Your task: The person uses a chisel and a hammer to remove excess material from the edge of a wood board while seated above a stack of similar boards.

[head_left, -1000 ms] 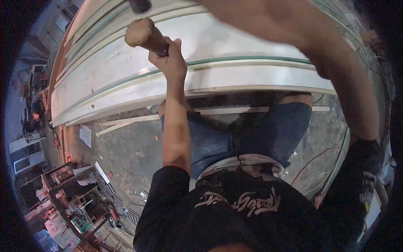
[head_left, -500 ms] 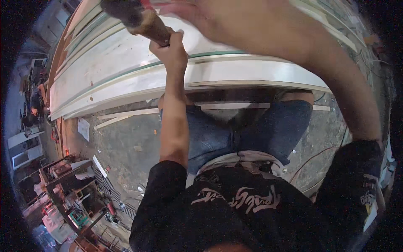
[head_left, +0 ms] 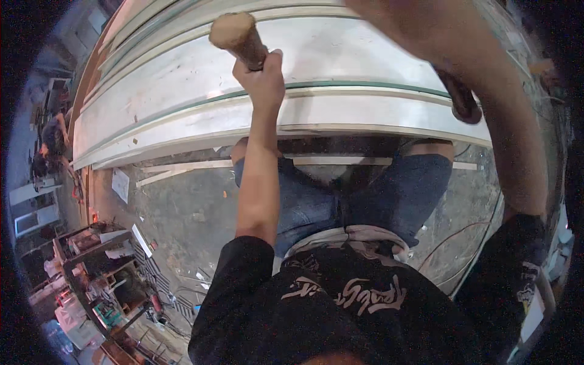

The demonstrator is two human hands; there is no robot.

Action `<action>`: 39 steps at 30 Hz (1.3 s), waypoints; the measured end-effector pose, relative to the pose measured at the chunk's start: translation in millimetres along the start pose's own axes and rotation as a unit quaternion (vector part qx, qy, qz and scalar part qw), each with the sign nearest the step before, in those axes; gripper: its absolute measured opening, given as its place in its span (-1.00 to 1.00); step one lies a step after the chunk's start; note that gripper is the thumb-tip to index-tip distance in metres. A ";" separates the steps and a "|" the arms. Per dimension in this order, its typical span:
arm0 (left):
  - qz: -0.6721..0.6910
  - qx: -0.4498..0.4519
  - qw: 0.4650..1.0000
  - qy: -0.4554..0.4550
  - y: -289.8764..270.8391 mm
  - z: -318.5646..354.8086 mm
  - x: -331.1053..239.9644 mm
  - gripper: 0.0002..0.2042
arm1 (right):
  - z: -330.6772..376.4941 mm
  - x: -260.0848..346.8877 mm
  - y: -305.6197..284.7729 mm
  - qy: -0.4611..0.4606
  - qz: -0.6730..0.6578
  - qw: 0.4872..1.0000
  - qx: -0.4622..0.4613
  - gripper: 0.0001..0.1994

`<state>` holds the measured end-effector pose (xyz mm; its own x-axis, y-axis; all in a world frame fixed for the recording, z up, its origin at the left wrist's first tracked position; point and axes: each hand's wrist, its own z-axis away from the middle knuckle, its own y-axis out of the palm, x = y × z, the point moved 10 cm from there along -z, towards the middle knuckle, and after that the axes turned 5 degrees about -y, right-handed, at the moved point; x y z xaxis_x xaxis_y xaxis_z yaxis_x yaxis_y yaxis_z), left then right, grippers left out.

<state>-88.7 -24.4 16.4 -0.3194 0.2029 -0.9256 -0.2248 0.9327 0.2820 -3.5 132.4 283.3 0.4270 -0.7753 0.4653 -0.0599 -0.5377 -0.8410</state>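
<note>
A wooden handle point(head_left: 238, 38) is clamped in the left hand point(head_left: 263, 79), whose fingers are wrapped together around its lower part while the thick rounded end sticks up and to the left above the fist. The fist is held over the long white panel point(head_left: 182, 91), close to the green line that runs along the panel's length. The right hand is not seen: only the right forearm point(head_left: 480, 91) is shown, crossing the panel from the upper edge down to the right, so whether that hand is apart or together cannot be told. A dark rod-like piece point(head_left: 460, 100) shows just beside that forearm, over the panel's near edge; what it is cannot be told. Below the panel's near edge, blue denim knees point(head_left: 395, 194) are seen, and thin white strips point(head_left: 182, 170) lie on the grey floor point(head_left: 182, 219). Further down-left from the panel, cluttered shelves point(head_left: 97, 274) are seen.
</note>
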 end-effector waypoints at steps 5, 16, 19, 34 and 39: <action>-0.006 0.030 0.999 0.028 8.6 3.4 -9.9 -0.85 | 4.6 16.3 2.9 -0.172 0.050 0.978 -0.103 -0.45; -0.009 0.053 0.999 0.001 2.9 9.3 10.1 -0.82 | 30.7 -49.3 26.8 -0.087 -0.173 0.958 -0.213 -0.59; -0.008 -0.013 1.000 0.004 -13.5 3.9 20.3 -0.83 | 53.3 -126.4 65.5 -0.003 -0.153 0.974 -0.168 -0.57; 0.173 -0.041 0.983 -0.045 -46.2 -20.8 12.9 -0.85 | 188.2 -326.5 148.4 0.195 -0.211 0.921 -0.264 -0.39; 0.201 -0.188 0.951 -0.139 -115.5 -42.2 44.0 -0.66 | 195.1 -328.5 158.7 0.233 -0.192 0.922 -0.242 -0.52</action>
<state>-115.6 -135.8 -46.3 -0.2052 0.6402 -0.7403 -0.4660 0.6012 0.6492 22.8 366.4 -56.8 0.0731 -0.4943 0.8662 -0.4294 -0.7995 -0.4200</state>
